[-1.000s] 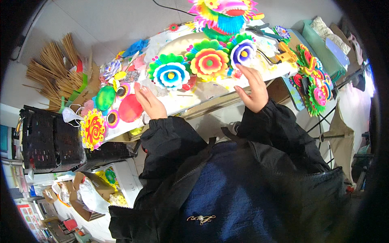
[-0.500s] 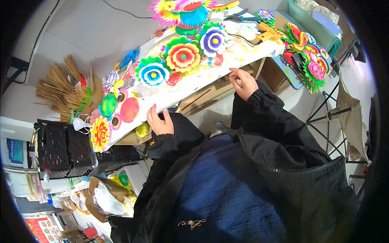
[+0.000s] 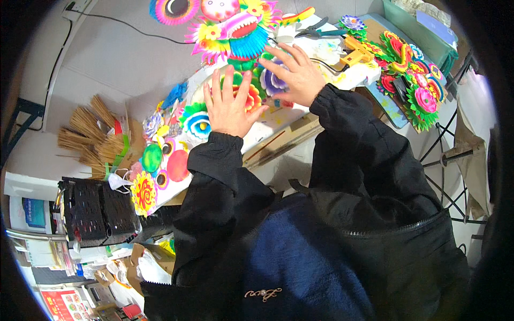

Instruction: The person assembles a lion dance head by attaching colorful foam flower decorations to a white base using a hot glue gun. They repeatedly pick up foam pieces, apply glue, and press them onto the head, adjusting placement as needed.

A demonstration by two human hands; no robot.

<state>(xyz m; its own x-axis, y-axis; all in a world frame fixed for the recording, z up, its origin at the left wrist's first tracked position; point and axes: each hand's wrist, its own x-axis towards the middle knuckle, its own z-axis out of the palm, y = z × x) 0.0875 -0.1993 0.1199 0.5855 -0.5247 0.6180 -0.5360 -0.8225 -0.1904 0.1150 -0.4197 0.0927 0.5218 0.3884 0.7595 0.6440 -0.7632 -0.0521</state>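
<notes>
Nearest, the black jacket point(image 3: 369, 155) sends two sleeves toward the tabletop point(image 3: 348, 80). The left hand point(image 3: 230, 104) is open, fingers spread over the red-and-yellow flower point(image 3: 255, 97) and just beside the blue-and-white flower point(image 3: 198, 128). The right hand point(image 3: 294, 75) is open too, fingers stretched across the purple flower point(image 3: 271, 83) (whether either hand touches a petal, I cannot tell). All three flowers sit in a row along the tabletop. Beyond them is a bright mask point(image 3: 243, 33) with its mouth open; farther right lie a yellow glue gun point(image 3: 357, 52) and pliers point(image 3: 321, 32).
</notes>
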